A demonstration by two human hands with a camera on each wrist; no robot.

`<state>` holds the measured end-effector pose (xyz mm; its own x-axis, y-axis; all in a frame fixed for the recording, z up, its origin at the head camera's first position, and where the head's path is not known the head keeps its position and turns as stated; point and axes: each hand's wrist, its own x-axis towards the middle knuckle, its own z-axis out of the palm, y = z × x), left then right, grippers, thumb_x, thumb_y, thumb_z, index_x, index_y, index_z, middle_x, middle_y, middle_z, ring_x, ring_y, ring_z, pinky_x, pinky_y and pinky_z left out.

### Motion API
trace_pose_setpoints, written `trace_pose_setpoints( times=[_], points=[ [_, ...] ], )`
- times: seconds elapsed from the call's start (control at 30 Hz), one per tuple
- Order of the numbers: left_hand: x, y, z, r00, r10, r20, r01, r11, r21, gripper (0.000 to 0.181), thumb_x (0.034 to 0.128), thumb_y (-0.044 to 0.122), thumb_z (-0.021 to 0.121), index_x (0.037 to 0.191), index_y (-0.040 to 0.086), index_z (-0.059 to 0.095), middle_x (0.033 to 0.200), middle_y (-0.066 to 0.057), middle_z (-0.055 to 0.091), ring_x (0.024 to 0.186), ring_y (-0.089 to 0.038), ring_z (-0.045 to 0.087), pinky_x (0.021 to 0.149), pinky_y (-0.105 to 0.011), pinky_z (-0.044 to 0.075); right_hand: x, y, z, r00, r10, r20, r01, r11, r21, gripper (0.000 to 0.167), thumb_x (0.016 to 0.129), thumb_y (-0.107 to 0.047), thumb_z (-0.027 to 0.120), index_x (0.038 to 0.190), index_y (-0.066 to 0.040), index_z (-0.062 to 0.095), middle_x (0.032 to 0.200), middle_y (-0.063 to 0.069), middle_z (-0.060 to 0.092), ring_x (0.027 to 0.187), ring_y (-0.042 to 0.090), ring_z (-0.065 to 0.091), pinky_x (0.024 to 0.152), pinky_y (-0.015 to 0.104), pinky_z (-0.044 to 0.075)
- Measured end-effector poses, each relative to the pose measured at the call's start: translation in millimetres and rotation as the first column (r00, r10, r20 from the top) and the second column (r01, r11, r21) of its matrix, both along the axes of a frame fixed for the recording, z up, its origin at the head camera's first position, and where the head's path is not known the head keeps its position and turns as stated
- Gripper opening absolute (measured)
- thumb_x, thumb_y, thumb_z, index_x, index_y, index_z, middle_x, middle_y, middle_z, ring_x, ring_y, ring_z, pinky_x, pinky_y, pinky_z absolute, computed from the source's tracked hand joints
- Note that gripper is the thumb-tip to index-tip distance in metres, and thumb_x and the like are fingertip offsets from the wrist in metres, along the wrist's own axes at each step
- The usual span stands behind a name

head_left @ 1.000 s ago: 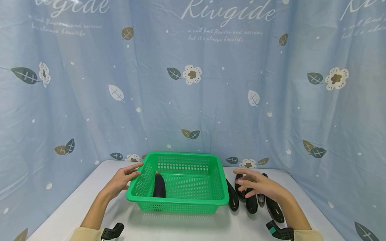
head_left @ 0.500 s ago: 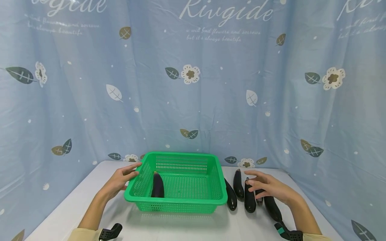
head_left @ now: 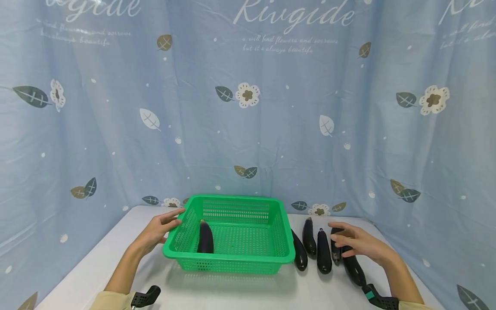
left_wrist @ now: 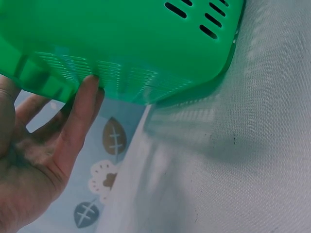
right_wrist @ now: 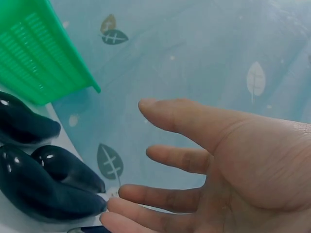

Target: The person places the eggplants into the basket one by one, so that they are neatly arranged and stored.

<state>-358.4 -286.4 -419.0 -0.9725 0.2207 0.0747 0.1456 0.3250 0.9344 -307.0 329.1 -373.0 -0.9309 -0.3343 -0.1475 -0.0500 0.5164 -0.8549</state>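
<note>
A green plastic basket stands on the table with one eggplant lying inside at its left. At the basket's left side, my left hand touches the rim and wall with extended fingers, and the left wrist view has a fingertip against the slotted wall. Several dark eggplants lie side by side to the right of the basket. Over the rightmost ones hovers my right hand, its fingers spread and relaxed and nothing held. It partly hides an eggplant and the upper end of the outermost eggplant.
The white table meets a blue patterned curtain at its back and sides. One eggplant lies close against the basket's right wall. Black camera mounts are strapped at both wrists.
My right hand has moved rightward over the row of eggplants, uncovering the ones nearer the basket. My left hand stays at the basket, which has not moved.
</note>
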Motion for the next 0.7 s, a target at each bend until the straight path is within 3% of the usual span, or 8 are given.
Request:
trace_pose_setpoints(
  times=[0.23, 0.47, 0.7],
  points=[
    [-0.1, -0.3, 0.9, 1.0, 0.001, 0.003, -0.001, 1.0, 0.006, 0.063, 0.0979, 0.041, 0.058, 0.153, 0.02, 0.036, 0.161, -0.022, 0.023, 0.144, -0.048, 0.027, 0.087, -0.053, 0.053, -0.1, 3, 1.8, 1.0, 0.0, 0.003, 0.0, 1.0, 0.019, 0.071, 0.1, -0.036, 0.055, 0.155, -0.003, 0.023, 0.147, 0.037, 0.036, 0.123, 0.045, 0.054, 0.086, 0.048, 0.055],
    [0.7, 0.6, 0.8, 1.0, -0.003, 0.001, 0.003, 1.0, 0.0, 0.064, 0.0976, 0.042, 0.058, 0.153, 0.019, 0.036, 0.16, -0.023, 0.023, 0.143, -0.048, 0.028, 0.085, -0.052, 0.054, -0.7, 14, -6.1, 1.0, -0.011, 0.022, 0.01, 1.0, 0.019, 0.072, 0.1, -0.036, 0.055, 0.155, -0.002, 0.022, 0.144, 0.034, 0.042, 0.12, 0.041, 0.057, 0.085, 0.047, 0.055],
    [0.3, 2.3, 4.7, 0.999, 0.015, -0.043, -0.018, 0.998, -0.063, 0.059, 0.0983, 0.038, 0.058, 0.151, 0.019, 0.04, 0.158, -0.025, 0.027, 0.14, -0.048, 0.035, 0.084, -0.053, 0.055, 4.5, 20, -8.0, 1.0, -0.015, 0.012, 0.015, 0.999, 0.034, 0.071, 0.1, -0.035, 0.056, 0.153, 0.0, 0.025, 0.142, 0.035, 0.043, 0.115, 0.038, 0.059, 0.084, 0.049, 0.056]
  ],
)
